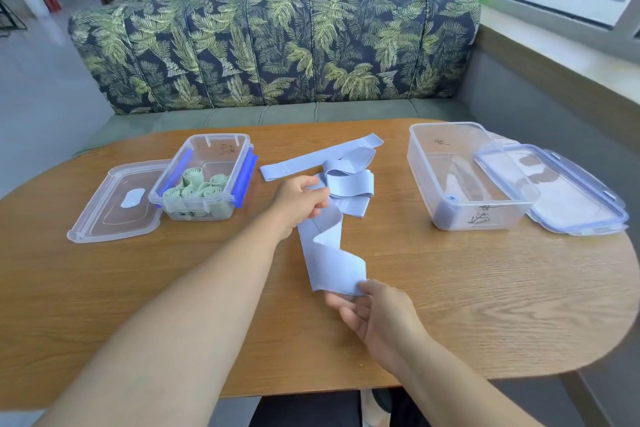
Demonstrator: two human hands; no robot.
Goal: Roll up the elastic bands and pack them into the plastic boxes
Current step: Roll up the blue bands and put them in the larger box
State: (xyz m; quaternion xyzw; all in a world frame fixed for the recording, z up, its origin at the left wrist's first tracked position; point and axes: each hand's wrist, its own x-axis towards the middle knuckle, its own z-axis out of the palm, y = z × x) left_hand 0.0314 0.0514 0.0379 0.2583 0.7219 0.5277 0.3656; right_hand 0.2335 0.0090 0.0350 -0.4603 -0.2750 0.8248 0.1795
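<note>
Wood-grain table (450,305) fills our view, and nearest us our right hand (374,312) pinches the near end of a pale blue elastic band (325,253) between thumb and fingers. Farther up, our left hand (298,199) grips the same band with curled fingers. We judge this two-handed hold is meant to pull the strip straight so rolling can start from the near end. The band looks flat, wide and soft, kinked in a loose zigzag between our hands. Just beyond lies a tangled pile of blue bands (349,180), unrolled. Left of it, an open plastic box (221,137) holds green rolls (197,187), its lid (114,204) beside it. To the right, a larger box (426,163) seems to hold one blue roll (450,199). A leaf-print sofa (277,45) stands behind.
</note>
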